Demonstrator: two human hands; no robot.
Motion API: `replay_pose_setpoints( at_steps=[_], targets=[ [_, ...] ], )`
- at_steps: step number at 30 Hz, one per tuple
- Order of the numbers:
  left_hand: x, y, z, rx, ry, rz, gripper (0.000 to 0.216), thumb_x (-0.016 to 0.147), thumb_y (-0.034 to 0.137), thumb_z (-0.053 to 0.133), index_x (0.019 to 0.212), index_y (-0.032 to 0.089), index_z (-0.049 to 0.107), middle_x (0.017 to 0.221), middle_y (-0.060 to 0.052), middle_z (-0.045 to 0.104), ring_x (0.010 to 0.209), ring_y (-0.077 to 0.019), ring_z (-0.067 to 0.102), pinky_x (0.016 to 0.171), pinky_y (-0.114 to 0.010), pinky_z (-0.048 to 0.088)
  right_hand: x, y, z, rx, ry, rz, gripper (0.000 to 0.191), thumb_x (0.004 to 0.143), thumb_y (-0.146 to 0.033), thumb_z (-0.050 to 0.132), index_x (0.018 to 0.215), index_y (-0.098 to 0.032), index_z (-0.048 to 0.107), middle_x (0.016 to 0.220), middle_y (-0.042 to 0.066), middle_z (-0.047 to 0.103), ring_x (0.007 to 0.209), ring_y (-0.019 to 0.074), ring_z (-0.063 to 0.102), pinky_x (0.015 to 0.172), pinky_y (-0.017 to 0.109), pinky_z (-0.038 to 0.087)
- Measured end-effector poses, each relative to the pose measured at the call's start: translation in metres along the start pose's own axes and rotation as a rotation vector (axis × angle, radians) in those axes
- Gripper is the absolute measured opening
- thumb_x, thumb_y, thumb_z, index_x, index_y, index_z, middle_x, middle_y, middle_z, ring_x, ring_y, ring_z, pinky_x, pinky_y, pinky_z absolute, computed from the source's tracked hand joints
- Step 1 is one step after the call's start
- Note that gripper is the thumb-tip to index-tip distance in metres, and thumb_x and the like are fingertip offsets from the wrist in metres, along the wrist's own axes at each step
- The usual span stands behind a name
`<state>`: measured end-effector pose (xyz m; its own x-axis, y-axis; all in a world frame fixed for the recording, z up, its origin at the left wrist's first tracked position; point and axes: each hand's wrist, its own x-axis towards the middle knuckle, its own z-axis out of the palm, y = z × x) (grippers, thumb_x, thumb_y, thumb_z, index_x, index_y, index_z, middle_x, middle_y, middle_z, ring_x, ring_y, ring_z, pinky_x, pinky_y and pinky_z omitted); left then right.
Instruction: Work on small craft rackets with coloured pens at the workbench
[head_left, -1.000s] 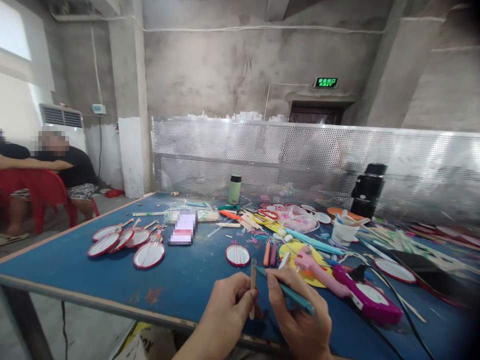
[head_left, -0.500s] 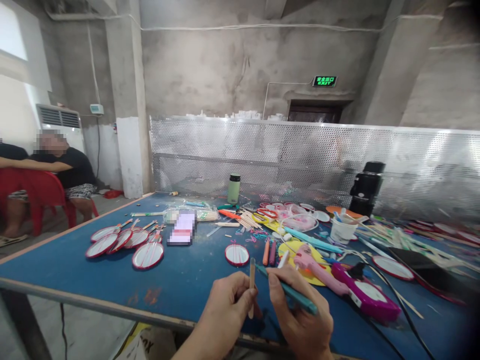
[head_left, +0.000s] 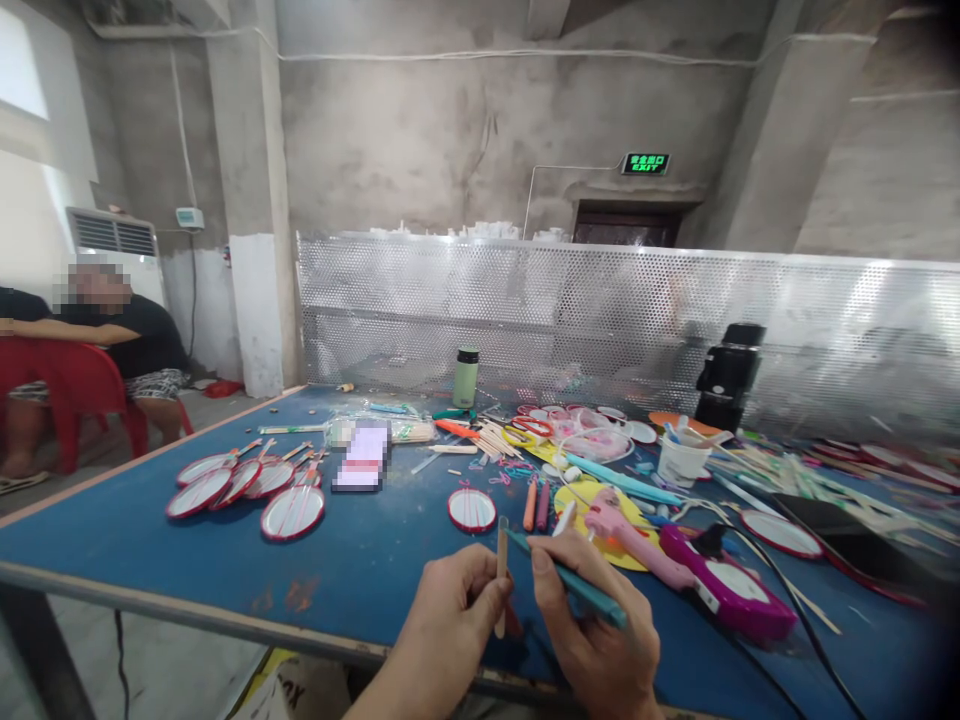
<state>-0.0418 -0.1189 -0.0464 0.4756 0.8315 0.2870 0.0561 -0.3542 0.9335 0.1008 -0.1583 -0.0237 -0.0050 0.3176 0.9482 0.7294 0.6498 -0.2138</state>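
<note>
Pinched upright between the thumb and fingers of my left hand [head_left: 454, 610] is a flat wooden craft stick [head_left: 502, 565], its top end tinted greyish green. My right hand [head_left: 600, 625] grips a teal pen [head_left: 592, 594] like a writing tool. The pen's tip points left, close to the stick's upper part; whether it touches I cannot tell. Just beyond my hands lies a round white disc with a red rim [head_left: 472, 510]. An orange stick-like piece [head_left: 530, 504] and a dark pink one [head_left: 543, 506] lie right of it.
On the blue table [head_left: 187, 570] are several red-rimmed discs with sticks [head_left: 292, 513], a phone [head_left: 362, 456], a pink glue gun [head_left: 630, 540], a purple device [head_left: 727, 585] with cables, a white cup [head_left: 683, 460], a green bottle [head_left: 466, 378] and a black flask [head_left: 726, 380]. A perforated metal screen [head_left: 450, 290] stands behind.
The view has shifted very slightly, so the scene sits a little further left. My right hand with the pen is marginally closer to the stick; both holds are the same.
</note>
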Motion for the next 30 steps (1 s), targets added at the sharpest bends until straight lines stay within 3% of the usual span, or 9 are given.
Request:
replay_pose_setpoints(
  at_steps=[5,11,30],
  targets=[
    [0.0002,-0.0007,0.0010,-0.001,0.007,0.003,0.033,0.090,0.043,0.053,0.071,0.017,0.059,0.063,-0.002,0.063,0.056,-0.0129,0.050,0.056,-0.023,0.035,-0.0002,0.0011,0.0011,0.000,-0.027,0.000,0.013,0.091,-0.015,0.056,0.085,-0.021,0.066,0.068,-0.002,0.066,0.057,0.0091,0.063,0.058,0.017,0.051],
    [0.0007,-0.0049,0.0009,-0.015,0.002,0.000,0.032,0.091,0.042,0.052,0.077,0.015,0.064,0.065,-0.004,0.066,0.058,-0.0139,0.052,0.057,-0.024,0.035,-0.0024,0.0029,-0.0006,-0.049,0.057,0.005,0.012,0.090,-0.015,0.057,0.087,-0.023,0.066,0.071,0.000,0.069,0.062,0.0121,0.067,0.059,0.019,0.052],
    [0.0009,-0.0027,0.0007,-0.036,-0.005,0.003,0.032,0.090,0.042,0.052,0.076,0.014,0.063,0.064,-0.004,0.064,0.059,-0.0153,0.055,0.058,-0.025,0.037,-0.0037,0.0056,0.0009,-0.036,0.011,-0.008,0.012,0.090,-0.012,0.057,0.088,-0.022,0.064,0.069,-0.002,0.067,0.059,0.0102,0.064,0.062,0.018,0.051]
  ],
)
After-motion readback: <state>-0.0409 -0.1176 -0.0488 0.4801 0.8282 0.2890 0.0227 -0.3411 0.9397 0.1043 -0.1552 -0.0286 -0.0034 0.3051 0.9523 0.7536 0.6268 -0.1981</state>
